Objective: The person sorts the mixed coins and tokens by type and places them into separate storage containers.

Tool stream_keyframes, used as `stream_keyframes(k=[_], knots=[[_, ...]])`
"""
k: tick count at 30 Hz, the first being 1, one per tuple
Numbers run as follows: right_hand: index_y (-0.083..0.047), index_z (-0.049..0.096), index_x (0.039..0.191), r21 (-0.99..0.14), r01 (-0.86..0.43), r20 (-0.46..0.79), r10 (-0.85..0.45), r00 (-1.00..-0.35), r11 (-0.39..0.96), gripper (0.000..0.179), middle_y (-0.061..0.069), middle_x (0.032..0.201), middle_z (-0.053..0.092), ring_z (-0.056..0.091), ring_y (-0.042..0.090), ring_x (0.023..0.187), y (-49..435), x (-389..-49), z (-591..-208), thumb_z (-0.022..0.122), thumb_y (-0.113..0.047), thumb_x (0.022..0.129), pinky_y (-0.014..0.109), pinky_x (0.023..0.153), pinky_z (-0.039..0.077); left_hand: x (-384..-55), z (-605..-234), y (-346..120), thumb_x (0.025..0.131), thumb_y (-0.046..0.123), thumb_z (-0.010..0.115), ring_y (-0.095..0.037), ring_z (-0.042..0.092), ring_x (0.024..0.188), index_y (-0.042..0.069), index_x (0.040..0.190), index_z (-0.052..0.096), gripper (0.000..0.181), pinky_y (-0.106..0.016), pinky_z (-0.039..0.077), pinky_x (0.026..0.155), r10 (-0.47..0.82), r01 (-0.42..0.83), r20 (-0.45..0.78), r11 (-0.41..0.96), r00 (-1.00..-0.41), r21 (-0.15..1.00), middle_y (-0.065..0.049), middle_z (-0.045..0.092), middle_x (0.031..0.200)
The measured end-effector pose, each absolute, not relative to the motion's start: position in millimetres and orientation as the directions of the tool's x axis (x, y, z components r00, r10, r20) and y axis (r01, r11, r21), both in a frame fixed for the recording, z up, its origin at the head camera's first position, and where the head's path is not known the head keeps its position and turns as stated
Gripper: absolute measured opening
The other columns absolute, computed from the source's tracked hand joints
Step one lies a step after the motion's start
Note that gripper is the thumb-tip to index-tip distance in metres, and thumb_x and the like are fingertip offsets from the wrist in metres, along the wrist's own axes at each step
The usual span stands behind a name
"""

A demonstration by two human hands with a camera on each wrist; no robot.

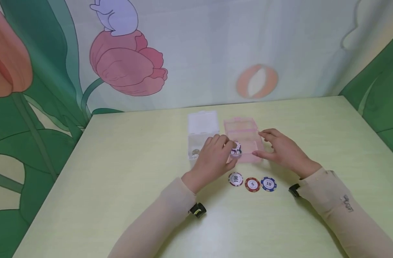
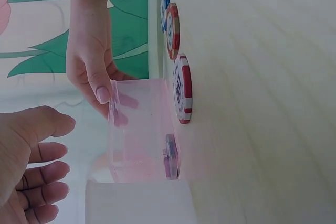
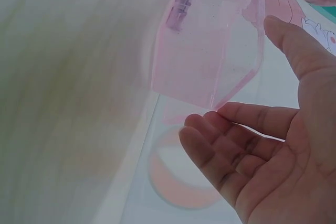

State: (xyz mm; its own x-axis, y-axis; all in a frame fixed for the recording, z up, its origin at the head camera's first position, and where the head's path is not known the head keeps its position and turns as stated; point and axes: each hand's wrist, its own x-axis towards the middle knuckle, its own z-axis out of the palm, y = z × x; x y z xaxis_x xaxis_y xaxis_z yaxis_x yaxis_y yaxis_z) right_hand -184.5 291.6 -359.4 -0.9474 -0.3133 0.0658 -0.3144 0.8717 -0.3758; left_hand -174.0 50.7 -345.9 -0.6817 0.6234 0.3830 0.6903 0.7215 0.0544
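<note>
A pink see-through box (image 1: 248, 157) stands with its lid raised, and poker chips (image 1: 236, 152) lie at its left end. My left hand (image 1: 214, 154) hovers over the box's left side; in the left wrist view its fingers are loosely bent with nothing between them. At the other end, my right hand (image 1: 285, 152) holds the pink box, thumb at the rim and index fingertip at the back corner. In front lie three poker chips: a white-and-red 100 (image 1: 236, 179), a red 5 (image 1: 252, 185) and a blue 10 (image 1: 269, 184).
Left of the pink box stands a whitish see-through box (image 1: 203, 123), lid raised, with silvery round pieces (image 1: 195, 153) inside; the left hand partly covers it. Behind the pale table (image 1: 135, 143) hangs a printed curtain (image 1: 199, 53).
</note>
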Motion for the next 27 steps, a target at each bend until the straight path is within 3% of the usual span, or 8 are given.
stream_keyframes(k=[11, 20, 27], knots=[[0.008, 0.045, 0.137, -0.377, -0.314, 0.067, -0.313, -0.948, 0.871, 0.074, 0.025, 0.138, 0.045, 0.056, 0.039, 0.116, 294, -185, -357, 0.071, -0.038, 0.085, 0.054, 0.097, 0.047, -161, -347, 48, 0.083, 0.035, 0.073, -0.016, 0.055, 0.091, 0.011, 0.108, 0.061, 0.037, -0.027, 0.045, 0.081, 0.689, 0.737, 0.314, 0.673, -0.654, 0.058, 0.0, 0.059, 0.098], [0.008, 0.044, 0.138, -0.359, -0.303, 0.051, -0.305, -0.951, 0.883, 0.077, 0.025, 0.14, 0.044, 0.055, 0.039, 0.117, 294, -185, -357, 0.072, -0.039, 0.084, 0.054, 0.099, 0.046, -153, -359, 47, 0.084, 0.039, 0.073, -0.015, 0.058, 0.097, 0.014, 0.112, 0.062, 0.039, -0.025, 0.048, 0.084, 0.731, 0.75, 0.168, 0.651, -0.661, 0.114, 0.001, 0.062, 0.107], [0.008, 0.044, 0.138, -0.366, -0.289, 0.047, -0.293, -0.955, 0.885, 0.076, 0.024, 0.14, 0.044, 0.055, 0.039, 0.117, 293, -184, -357, 0.072, -0.038, 0.084, 0.053, 0.098, 0.047, -152, -364, 49, 0.082, 0.041, 0.074, -0.014, 0.058, 0.095, 0.014, 0.11, 0.064, 0.039, -0.025, 0.047, 0.085, 0.746, 0.758, 0.135, 0.649, -0.652, 0.073, 0.002, 0.063, 0.103]])
